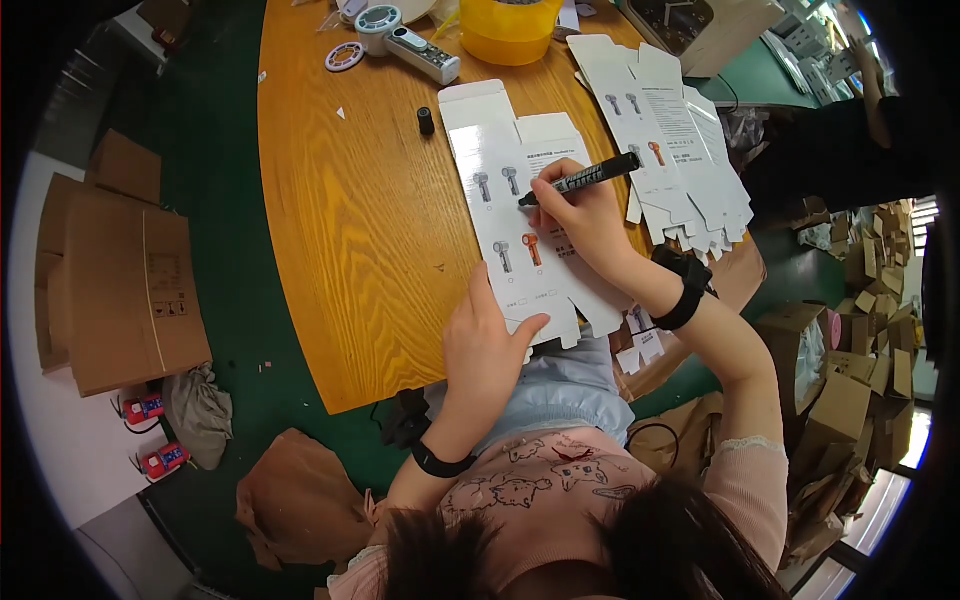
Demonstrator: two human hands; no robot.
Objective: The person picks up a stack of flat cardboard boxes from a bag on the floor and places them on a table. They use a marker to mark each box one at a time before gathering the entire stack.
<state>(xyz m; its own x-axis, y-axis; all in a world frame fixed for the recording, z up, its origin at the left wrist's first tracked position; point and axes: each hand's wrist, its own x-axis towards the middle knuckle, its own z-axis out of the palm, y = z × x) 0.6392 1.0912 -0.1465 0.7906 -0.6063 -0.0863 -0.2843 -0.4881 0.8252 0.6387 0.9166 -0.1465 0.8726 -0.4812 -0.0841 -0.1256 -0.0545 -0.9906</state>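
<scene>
A flattened white carton [490,225] with printed pictures of handheld fans lies on the wooden table in front of me. My right hand [580,215] grips a black marker [600,175], its tip at the carton's printed face near the upper fan pictures. Whether the tip touches the card I cannot tell. My left hand [485,335] rests on the carton's lower left edge, thumb and fingers apart, holding nothing. A black marker cap [426,121] stands on the table left of the carton.
More flattened cartons [650,130] are stacked to the right. At the back are a handheld fan [420,52], a round grille [345,57] and a yellow container [508,30]. Cardboard boxes [130,280] stand at left; others [850,400] pile at right. A person [830,140] is at far right.
</scene>
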